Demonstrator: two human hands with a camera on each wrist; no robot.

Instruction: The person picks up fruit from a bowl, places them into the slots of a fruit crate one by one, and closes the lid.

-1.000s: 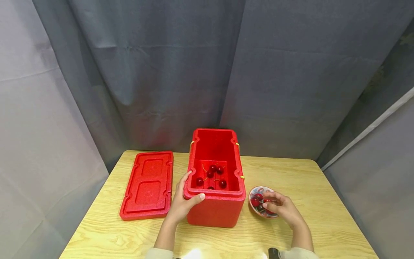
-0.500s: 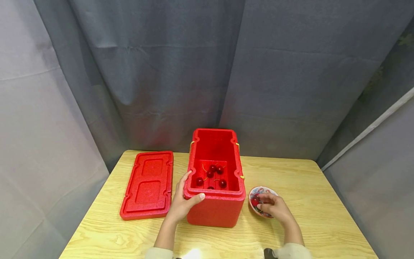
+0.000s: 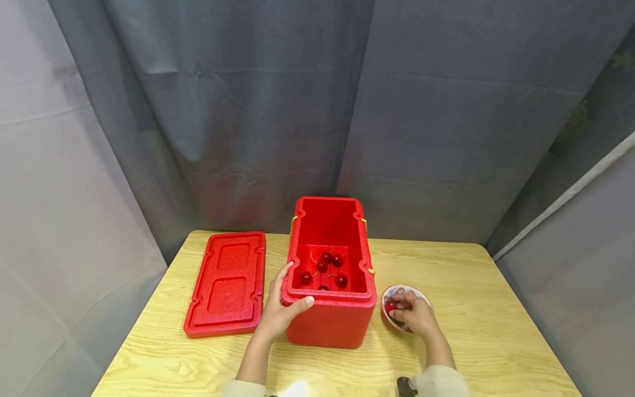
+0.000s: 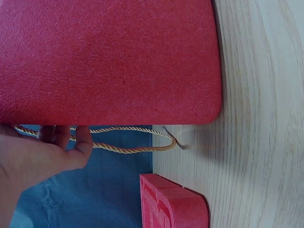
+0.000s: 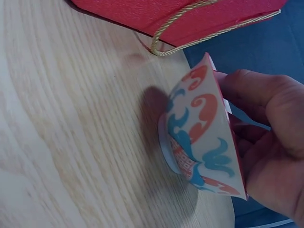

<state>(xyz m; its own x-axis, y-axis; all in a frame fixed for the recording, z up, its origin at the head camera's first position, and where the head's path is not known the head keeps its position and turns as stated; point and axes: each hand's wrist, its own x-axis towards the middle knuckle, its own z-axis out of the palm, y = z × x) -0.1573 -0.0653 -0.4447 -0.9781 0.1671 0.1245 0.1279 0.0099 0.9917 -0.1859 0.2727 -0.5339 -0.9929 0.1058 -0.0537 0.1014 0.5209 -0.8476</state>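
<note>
In the head view, a red foam box [image 3: 327, 320] stands lidless, with several dark red cherries [image 3: 322, 267] on its floor, some with stems. My left hand [image 3: 275, 314] grips its near left corner, thumb on the front wall and fingers along the left side. To the right of the box is a small patterned bowl [image 3: 403, 288]. My right hand [image 3: 416, 317] reaches into it, thumb and forefinger close beside a red cherry [image 3: 391, 306]. The right wrist view shows the bowl [image 5: 197, 133] from outside; its wall hides my fingertips, so contact with the cherry is unclear.
The box's red lid [image 3: 230, 295] lies on the wooden table [image 3: 496, 331] to the left. A gold rope handle [image 4: 133, 150] hangs on the box's side. Grey curtains [image 3: 278, 110] stand behind the table.
My right hand has moved left and deeper into the bowl, its thumb and forefinger coming to the cherry on the left. My left hand and the box have stayed put.
</note>
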